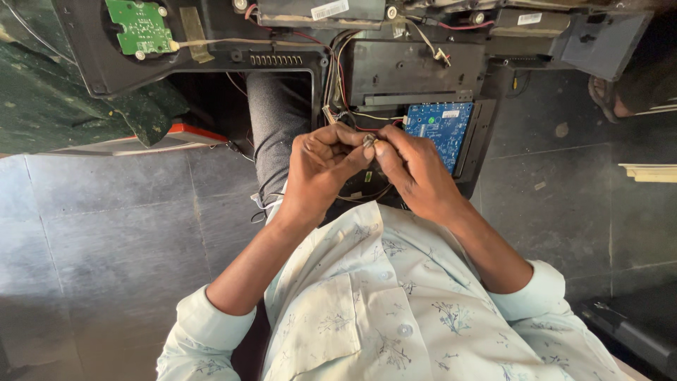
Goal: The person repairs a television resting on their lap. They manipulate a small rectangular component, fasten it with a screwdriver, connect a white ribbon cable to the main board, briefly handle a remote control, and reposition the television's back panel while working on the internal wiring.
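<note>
Wires pinched over an open chassis: where trouble could start

Chassis, black and opened, lies on the grey tiled floor in front of the seated person, with a green circuit board at its far left and a blue circuit board just beyond the hands. Thin red and pale wires run down from it toward the fingers. The left hand is curled nearly closed, the right hand likewise, and both pinch one small metallic piece between their fingertips (too small to identify). A hard tug would likely strain the wires where they join the chassis; a slip could drop the piece among the parts below.
</note>
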